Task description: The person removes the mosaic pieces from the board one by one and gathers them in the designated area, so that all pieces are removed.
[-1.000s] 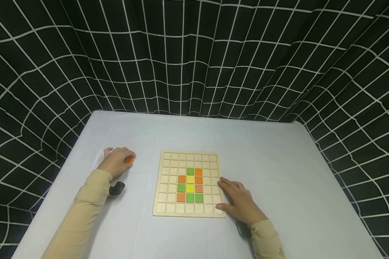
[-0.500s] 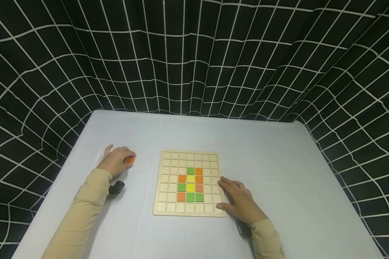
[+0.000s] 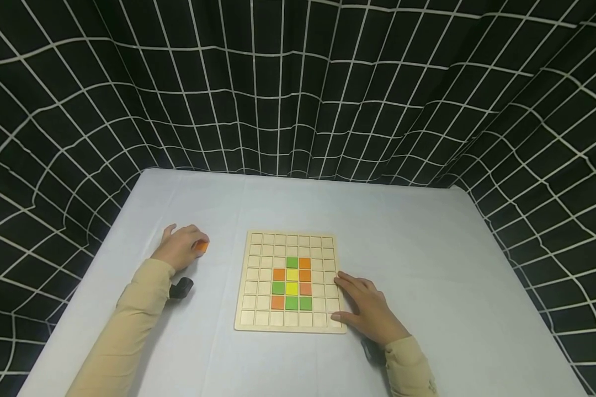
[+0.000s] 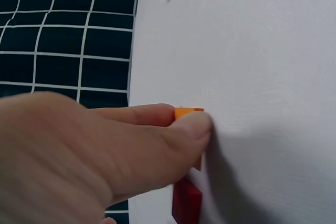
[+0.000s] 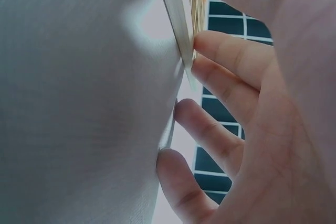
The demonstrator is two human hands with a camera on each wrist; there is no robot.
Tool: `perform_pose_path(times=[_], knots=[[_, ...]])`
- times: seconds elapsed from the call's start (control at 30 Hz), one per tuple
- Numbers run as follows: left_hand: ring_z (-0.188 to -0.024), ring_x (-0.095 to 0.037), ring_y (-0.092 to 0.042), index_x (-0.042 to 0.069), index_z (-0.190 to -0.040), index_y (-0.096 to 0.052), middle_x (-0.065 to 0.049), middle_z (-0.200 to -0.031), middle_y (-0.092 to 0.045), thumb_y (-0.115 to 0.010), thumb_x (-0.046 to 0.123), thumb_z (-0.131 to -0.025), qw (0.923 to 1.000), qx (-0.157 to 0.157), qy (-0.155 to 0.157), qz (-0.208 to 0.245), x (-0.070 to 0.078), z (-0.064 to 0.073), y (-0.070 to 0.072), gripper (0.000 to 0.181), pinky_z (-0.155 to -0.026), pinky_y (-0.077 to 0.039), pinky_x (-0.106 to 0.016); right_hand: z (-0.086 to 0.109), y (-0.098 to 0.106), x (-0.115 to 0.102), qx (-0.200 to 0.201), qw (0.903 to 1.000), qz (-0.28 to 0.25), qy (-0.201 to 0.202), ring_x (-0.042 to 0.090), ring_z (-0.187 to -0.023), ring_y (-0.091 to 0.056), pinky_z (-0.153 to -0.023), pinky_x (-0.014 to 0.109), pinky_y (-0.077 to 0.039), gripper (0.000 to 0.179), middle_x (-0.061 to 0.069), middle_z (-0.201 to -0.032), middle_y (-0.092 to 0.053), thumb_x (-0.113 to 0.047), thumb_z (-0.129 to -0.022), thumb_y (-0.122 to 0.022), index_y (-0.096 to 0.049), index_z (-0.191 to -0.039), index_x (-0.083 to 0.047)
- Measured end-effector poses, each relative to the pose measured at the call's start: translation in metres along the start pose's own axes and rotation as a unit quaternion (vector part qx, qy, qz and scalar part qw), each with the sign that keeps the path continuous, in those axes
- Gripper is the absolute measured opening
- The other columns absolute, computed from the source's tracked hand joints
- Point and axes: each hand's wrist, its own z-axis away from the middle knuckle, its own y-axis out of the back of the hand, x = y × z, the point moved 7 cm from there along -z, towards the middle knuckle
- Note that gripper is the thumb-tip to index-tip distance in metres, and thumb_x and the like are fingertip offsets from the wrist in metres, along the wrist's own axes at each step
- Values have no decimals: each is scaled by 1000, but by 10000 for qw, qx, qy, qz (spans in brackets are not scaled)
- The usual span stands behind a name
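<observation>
Wooden board (image 3: pixel 265 288) lies flat nearest us, its right edge under the fingertips of our open, empty right hand (image 3: pixel 370 309); it looks stiff, best steadied by the rim. Farther left, well apart from it, our left hand (image 3: pixel 179 247) pinches an orange block (image 3: pixel 202 247), probably light, hard and smooth, best gripped by opposite sides. A red block (image 4: pixel 186 203) sits just beside. Beyond stretches the white table (image 3: pixel 298 204), then black gridded curtain (image 3: pixel 289 82).
</observation>
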Motion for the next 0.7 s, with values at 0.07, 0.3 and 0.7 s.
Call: perform_pose_path(times=[0.07,0.3,0.7], knots=[[-107,-36,-57,2,-106,-68,-16,-108,-63,-74,1,-77,10000,-14,-44,38,2,-2,0,30,-105,-26,-60,0,0,1,19,10000,0,-1,33,-128,-41,-91,56,-41,80,0,-151,-39,-51,-75,-73,-46,-142,-17],[-96,-28,-59,5,-109,-66,-11,-105,-61,-71,3,-82,9971,453,-495,347,25,-10,3,28,-88,-48,-46,0,-2,3,41,9999,-35,98,32,-128,-41,-89,56,-41,79,-1,-151,-39,-52,-76,-72,-45,-143,-19],[-94,-19,-60,7,-108,-64,-5,-106,-61,-62,5,-87,9873,-20,-1397,753,108,-28,-31,22,-88,-50,-36,0,0,2,115,9999,20,87,30,-127,-42,-88,54,-42,78,-1,-150,-40,-50,-75,-74,-47,-141,-18]])
